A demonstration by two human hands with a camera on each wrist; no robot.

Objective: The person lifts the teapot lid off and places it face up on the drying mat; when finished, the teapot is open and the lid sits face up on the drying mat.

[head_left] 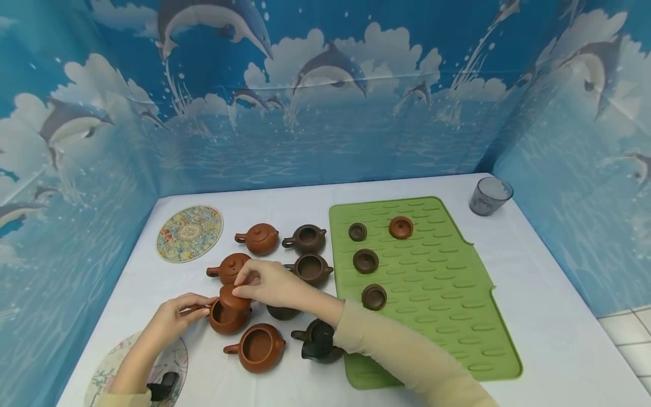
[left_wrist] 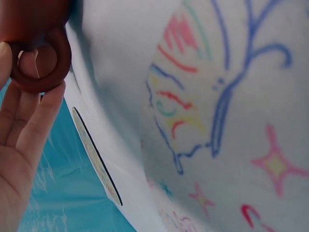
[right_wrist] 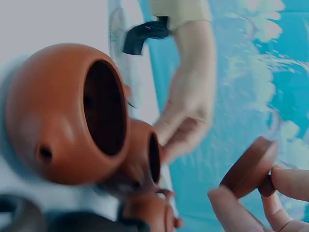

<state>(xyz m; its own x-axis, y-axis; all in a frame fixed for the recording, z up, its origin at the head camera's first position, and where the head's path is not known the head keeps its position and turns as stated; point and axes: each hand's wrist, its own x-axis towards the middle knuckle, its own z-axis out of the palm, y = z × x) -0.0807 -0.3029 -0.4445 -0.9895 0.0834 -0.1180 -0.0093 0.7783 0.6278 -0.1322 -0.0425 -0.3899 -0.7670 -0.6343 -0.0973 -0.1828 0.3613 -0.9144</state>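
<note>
My left hand (head_left: pixel 170 321) pinches the ring handle (left_wrist: pixel 42 88) of an open reddish-brown clay teapot (head_left: pixel 226 321), which stands on the white cloth. Just above that pot's opening, my right hand (head_left: pixel 277 284) holds a matching lid (head_left: pixel 233 298). In the right wrist view the lid (right_wrist: pixel 251 166) is tilted, its knob between thumb and fingers, apart from the pot. Nearer me stands a larger open reddish teapot (head_left: pixel 256 347); beyond are two lidded ones, a far teapot (head_left: pixel 261 239) and a closer teapot (head_left: pixel 230 268) partly behind the right hand.
Several dark open teapots (head_left: pixel 311 269) stand right of the reddish ones, some partly hidden by my right arm. A green mat (head_left: pixel 437 294) bears dark lids (head_left: pixel 365 260) and a reddish lid (head_left: pixel 400 227). A glass (head_left: pixel 490 196) and patterned round mats (head_left: pixel 190 233) lie toward the edges.
</note>
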